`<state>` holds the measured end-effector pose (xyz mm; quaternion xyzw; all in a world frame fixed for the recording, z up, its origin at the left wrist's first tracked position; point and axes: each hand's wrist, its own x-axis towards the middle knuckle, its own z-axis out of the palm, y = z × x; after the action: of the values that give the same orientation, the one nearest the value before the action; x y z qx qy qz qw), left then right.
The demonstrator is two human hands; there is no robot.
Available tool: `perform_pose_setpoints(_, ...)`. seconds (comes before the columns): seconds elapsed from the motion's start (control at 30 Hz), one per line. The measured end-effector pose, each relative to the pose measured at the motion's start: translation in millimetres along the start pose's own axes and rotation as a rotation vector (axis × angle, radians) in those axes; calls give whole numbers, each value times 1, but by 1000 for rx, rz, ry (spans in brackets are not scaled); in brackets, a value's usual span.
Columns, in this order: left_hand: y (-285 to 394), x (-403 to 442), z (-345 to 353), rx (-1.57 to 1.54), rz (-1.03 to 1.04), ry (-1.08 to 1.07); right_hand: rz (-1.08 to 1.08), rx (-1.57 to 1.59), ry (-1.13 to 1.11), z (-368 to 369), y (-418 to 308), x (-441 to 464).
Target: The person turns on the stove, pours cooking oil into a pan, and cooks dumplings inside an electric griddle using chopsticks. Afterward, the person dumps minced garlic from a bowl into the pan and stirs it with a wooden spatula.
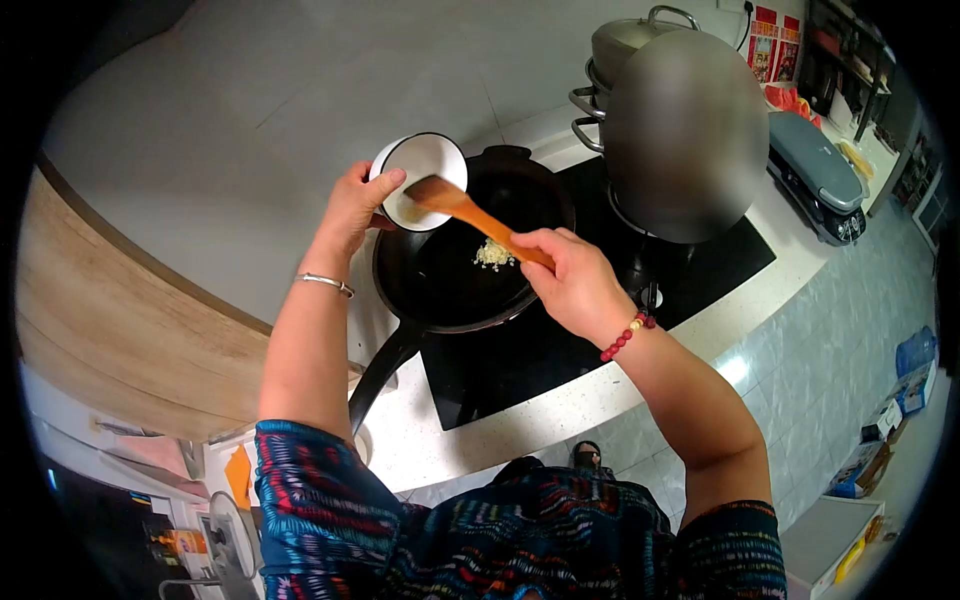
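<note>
My left hand (355, 205) grips a white bowl (440, 160) with a dark rim, tilted over the left part of a black frying pan (480, 310). A wooden spatula (480, 220) is in my right hand (575, 280), its fingers wrapped round the handle. The spatula's blade reaches into the mouth of the bowl. Below the handle, a small heap of pale chopped bits, like minced garlic (493, 256), lies on the pan's dark surface. The pan sits on a black cooktop (480, 375), its long handle pointing toward me.
A stacked steamer pot (630, 40) with side handles stands on the cooktop at the back right, partly covered by a blurred oval. Farther right on the counter is a grey-lidded electric appliance (815, 160). The white counter edge (520, 435) runs in front of me.
</note>
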<state>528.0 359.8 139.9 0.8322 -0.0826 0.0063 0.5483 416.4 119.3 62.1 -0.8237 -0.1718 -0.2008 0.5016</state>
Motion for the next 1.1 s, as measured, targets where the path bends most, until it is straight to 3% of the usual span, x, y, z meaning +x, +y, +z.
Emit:
perform_pose_setpoints(0.27,16,-7,7,117,64,13,79,277,54,8,1,10)
perform_pose_setpoints(0.57,36,-5,12,365,245,91,75,183,-30,-5,-3,12)
perform_pose_setpoints(0.63,40,-6,18,626,470,146,13,52,-39,-10,-7,17)
perform_pose_setpoints(0.77,58,-13,33,980,496,117,-43,-156,-79,-21,-18,27)
perform_pose_setpoints(0.9,56,-7,32,1043,441,116,24,-168,-152,-37,-19,39)
perform_pose_setpoints(1.1,53,-1,26,939,422,170,-89,-231,-74,-19,-15,34)
